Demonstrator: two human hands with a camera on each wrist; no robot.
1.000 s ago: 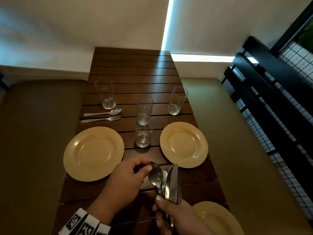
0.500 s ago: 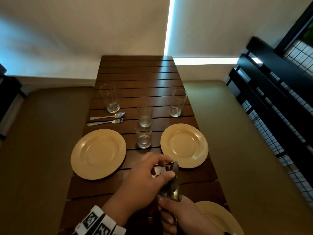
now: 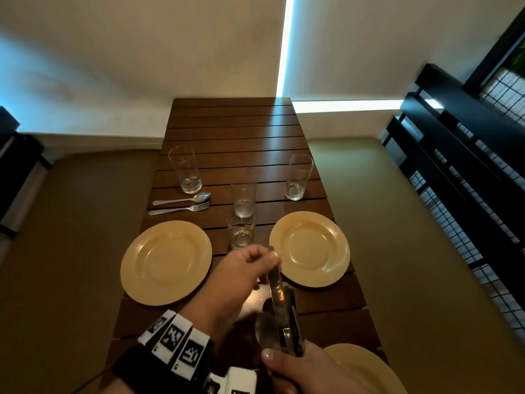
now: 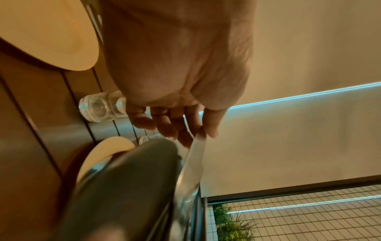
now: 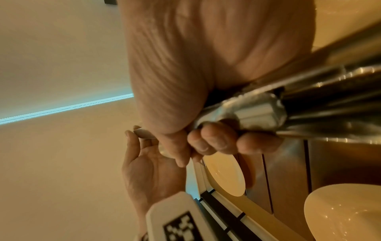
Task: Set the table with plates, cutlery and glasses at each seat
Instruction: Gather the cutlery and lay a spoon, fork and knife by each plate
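Note:
My right hand point(image 3: 284, 362) grips a bundle of cutlery point(image 3: 287, 322) by the handles, low over the near end of the table; a spoon bowl point(image 3: 265, 331) and blades stick up from it. My left hand point(image 3: 271, 258) pinches the tip of one flat silver piece, apparently a knife point(image 3: 275, 280), from that bundle. In the left wrist view the fingertips point(image 4: 210, 128) hold that blade point(image 4: 195, 150). In the right wrist view my fingers point(image 5: 214, 140) wrap the handles point(image 5: 251, 110). A left plate point(image 3: 166, 263), right plate point(image 3: 309, 248) and near plate point(image 3: 366, 368) lie on the table.
A spoon point(image 3: 181, 199) and fork point(image 3: 179, 209) lie beyond the left plate, with a glass point(image 3: 186, 173) behind them. Two glasses point(image 3: 243, 194) point(image 3: 241, 231) stand mid-table, and another glass point(image 3: 298, 177) at the right. Benches flank the slatted table point(image 3: 233, 129); a black railing point(image 3: 454, 155) runs on the right.
My left hand left the spoon bowl, closed over the bundle's top, and now pinches the knife tip, drawing it up and away. The right hand sank lower in the view.

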